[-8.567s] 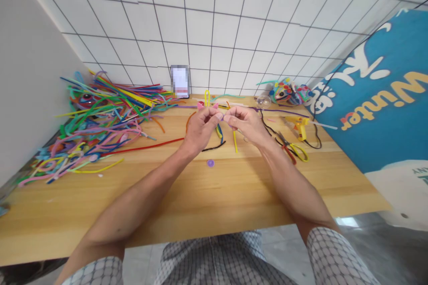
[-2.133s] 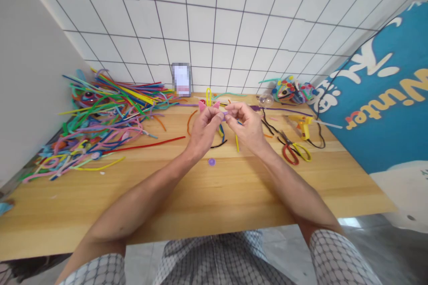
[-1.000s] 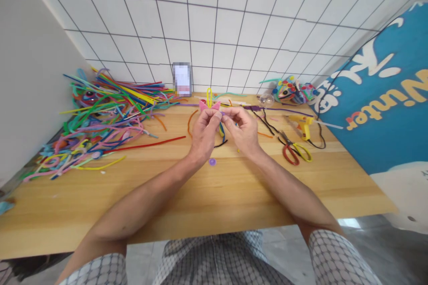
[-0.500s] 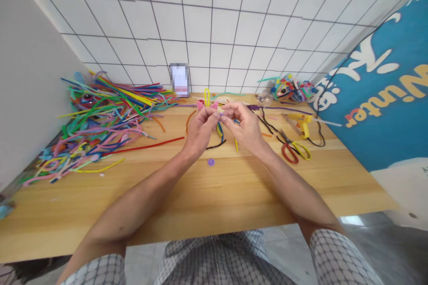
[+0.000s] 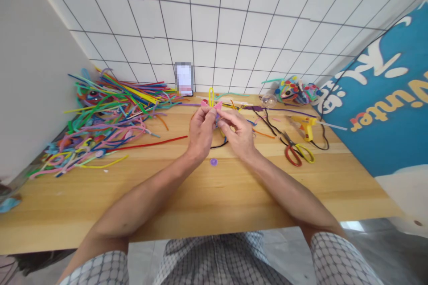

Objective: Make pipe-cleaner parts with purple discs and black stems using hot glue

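Observation:
My left hand [image 5: 201,129] is closed on a small pipe-cleaner figure with pink pointed ears [image 5: 219,105] and a yellow loop [image 5: 211,96] standing up behind them. My fingers cover most of its body. Close against it, my right hand [image 5: 239,133] has its thumb and forefinger around a small purple piece [image 5: 217,117], which is mostly hidden. A purple button-like disc [image 5: 213,161] lies on the wood just in front of my hands.
Pipe cleaners [image 5: 123,102] heap on the left of the table [image 5: 214,205]. A phone [image 5: 184,79] leans on the tiled wall. To the right lie scissors [image 5: 296,150], a yellow glue gun [image 5: 305,125], a clear dome [image 5: 268,100] and colourful decorated crafts [image 5: 294,90].
My right hand has moved in closer to the pink-eared figure, bringing the purple piece against it. The view has shifted slightly, so the table things appear farther right.

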Demonstrator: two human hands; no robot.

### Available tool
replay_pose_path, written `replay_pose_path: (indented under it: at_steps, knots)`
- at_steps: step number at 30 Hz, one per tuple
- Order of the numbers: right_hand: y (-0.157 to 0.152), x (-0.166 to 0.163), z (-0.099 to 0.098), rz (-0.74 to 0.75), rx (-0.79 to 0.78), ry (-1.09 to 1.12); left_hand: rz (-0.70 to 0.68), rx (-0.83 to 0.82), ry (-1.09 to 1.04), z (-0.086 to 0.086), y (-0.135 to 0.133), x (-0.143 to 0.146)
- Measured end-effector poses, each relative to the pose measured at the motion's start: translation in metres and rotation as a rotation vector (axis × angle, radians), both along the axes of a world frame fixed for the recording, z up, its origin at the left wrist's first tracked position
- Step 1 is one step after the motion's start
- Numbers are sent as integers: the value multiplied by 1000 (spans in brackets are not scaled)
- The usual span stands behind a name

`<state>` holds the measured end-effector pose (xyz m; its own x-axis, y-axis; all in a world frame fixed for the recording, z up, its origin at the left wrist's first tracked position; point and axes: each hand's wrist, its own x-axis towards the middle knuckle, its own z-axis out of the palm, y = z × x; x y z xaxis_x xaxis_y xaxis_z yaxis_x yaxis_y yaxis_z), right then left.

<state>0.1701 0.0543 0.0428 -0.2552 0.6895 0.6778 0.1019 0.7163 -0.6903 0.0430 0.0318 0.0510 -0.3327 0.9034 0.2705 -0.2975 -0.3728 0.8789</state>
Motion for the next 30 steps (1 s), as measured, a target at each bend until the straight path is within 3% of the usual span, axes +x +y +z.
replay_pose_path:
  at_steps: [7, 21, 30]
  knots:
    - [1, -3, 0, 22, -226, 178, -8, -4, -4, -3, -1, 6]
    - [11, 20, 21, 119, -162, 13, -167, -5, 137, -1, 2, -3]
    - [9, 17, 18, 13, -16, -88, -160, 35, 121, -10, 2, -2]
